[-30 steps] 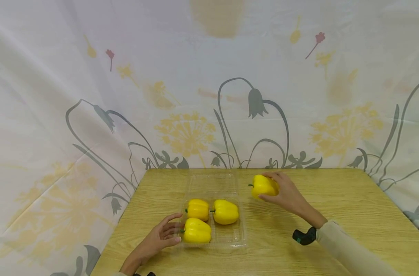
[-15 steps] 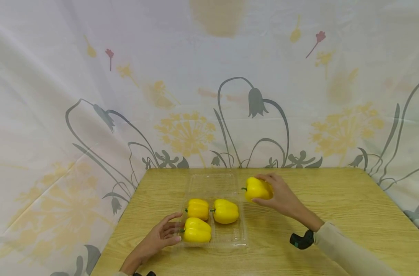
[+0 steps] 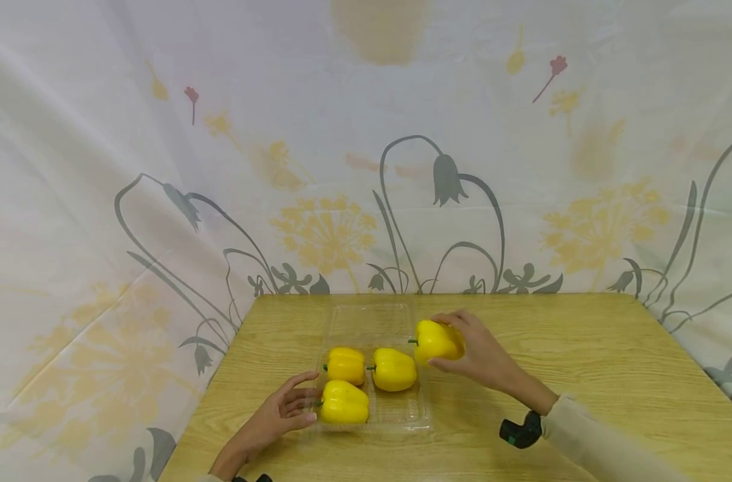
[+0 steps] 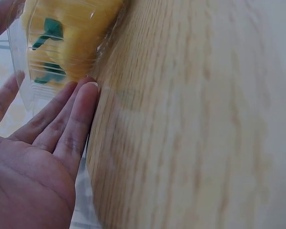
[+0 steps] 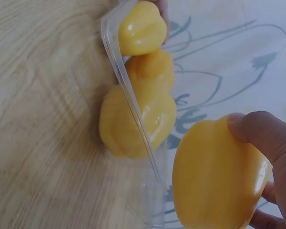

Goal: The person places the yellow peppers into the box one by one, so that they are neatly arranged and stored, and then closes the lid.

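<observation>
Over the last second, the right hand (image 3: pixel 483 358) has carried its yellow pepper (image 3: pixel 437 343) leftward and a little nearer the wearer, so that it now hangs just off the 2 o'clock edge of the clear plastic box (image 3: pixel 397 406). The right fingers are clamped round this pepper, thumb on one side and the others opposite, its green stem pointing to 9 o'clock; the right wrist view shows it raised and apart from the peppers in the box. Those have not shifted: an orange-yellow pepper (image 3: pixel 345 366) lies at 11 o'clock in the box, a large pepper (image 3: pixel 394 369) at 1 o'clock and a front pepper (image 3: pixel 344 402) at 7 o'clock, with the bare part at 5 o'clock. The lid (image 3: pixel 372 323) lies back toward 12 o'clock on the bench (image 3: pixel 613 348). At 8 o'clock the left hand (image 3: pixel 276 414) has stayed put, fingers apart beside the box wall; whether they press on it cannot be told. My judgement is that the carry is nearly finished, with the setting-down not yet begun.
</observation>
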Available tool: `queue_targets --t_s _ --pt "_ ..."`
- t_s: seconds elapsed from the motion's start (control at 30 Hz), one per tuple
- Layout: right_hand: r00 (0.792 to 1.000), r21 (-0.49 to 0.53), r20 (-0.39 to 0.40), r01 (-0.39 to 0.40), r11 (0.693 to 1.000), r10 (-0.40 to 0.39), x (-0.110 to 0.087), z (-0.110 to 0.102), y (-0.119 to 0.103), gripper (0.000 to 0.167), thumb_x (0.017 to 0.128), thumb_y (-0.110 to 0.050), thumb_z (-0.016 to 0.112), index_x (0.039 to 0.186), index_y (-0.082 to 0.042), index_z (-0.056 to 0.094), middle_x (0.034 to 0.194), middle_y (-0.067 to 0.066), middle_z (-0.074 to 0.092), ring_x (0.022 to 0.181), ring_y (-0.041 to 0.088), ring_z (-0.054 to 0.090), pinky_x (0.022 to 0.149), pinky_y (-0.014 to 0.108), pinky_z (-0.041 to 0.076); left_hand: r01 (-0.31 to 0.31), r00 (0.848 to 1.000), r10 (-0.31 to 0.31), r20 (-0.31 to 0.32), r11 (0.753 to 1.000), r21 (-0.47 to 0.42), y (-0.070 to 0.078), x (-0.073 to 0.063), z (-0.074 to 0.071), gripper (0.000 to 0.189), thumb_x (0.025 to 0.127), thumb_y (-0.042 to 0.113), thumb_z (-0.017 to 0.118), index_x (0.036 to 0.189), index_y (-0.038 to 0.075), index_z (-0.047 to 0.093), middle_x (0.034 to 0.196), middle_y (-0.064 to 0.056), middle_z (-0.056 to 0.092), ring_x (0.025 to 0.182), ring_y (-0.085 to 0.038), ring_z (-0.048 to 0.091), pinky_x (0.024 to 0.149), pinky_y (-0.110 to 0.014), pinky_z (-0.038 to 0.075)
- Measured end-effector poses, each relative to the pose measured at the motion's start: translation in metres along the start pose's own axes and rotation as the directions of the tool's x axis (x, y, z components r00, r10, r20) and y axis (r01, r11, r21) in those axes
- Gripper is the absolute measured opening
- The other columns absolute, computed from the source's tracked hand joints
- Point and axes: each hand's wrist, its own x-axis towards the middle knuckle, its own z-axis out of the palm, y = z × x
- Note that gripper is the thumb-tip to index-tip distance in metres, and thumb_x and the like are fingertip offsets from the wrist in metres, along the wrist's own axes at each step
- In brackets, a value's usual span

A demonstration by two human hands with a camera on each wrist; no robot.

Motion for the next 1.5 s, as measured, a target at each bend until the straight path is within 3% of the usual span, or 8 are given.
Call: queue_targets --t_s 0.33,0.67,1.27,1.5 --pt "0.999 0.037 0.042 0.020 0.999 -0.022 -0.004 0.011 -0.014 0.068 0.083 -0.043 0.087 0.138 -0.013 0.061 0.123 0.005 0.057 0.106 0.021 0.058 0.085 0.044 0.056 -0.003 1.000 0.003 0.001 1.000 -0.009 0.002 0.000 0.001 0.070 0.103 0.015 0.065 0.163 0.016 0.028 0.151 -0.020 0.047 0.137 -0.036 0.047 0.106 -0.038 0.048" --pt "0.996 0.069 0.086 -0.010 0.998 0.004 -0.009 0.019 -0.025 0.070 0.083 -0.048 0.086 0.139 -0.015 0.060 0.125 0.002 0.056 0.110 0.020 0.057 0.089 0.044 0.056 -0.013 1.000 0.014 0.011 1.000 -0.018 0.004 -0.001 0.002 0.070 0.104 0.014 0.063 0.163 0.011 0.025 0.151 -0.022 0.046 0.137 -0.039 0.046 0.106 -0.041 0.048" --pt "0.990 0.096 0.129 0.045 0.994 -0.057 -0.015 0.034 -0.039 0.071 0.084 -0.052 0.083 0.140 -0.014 0.060 0.126 -0.002 0.055 0.111 0.018 0.058 0.089 0.042 0.057 -0.009 1.000 0.009 0.004 1.000 -0.003 0.003 0.000 0.002 0.070 0.104 0.015 0.064 0.163 0.013 0.026 0.151 -0.021 0.047 0.136 -0.035 0.048 0.106 -0.038 0.048" --pt "0.985 0.102 0.156 0.053 0.993 -0.069 -0.017 0.039 -0.041 0.072 0.085 -0.055 0.081 0.141 -0.014 0.058 0.127 -0.005 0.055 0.114 0.017 0.057 0.092 0.042 0.056 -0.007 1.000 0.007 0.002 1.000 -0.003 0.001 0.000 0.001 0.071 0.103 0.015 0.065 0.163 0.016 0.027 0.151 -0.020 0.047 0.138 -0.037 0.047 0.107 -0.042 0.047"
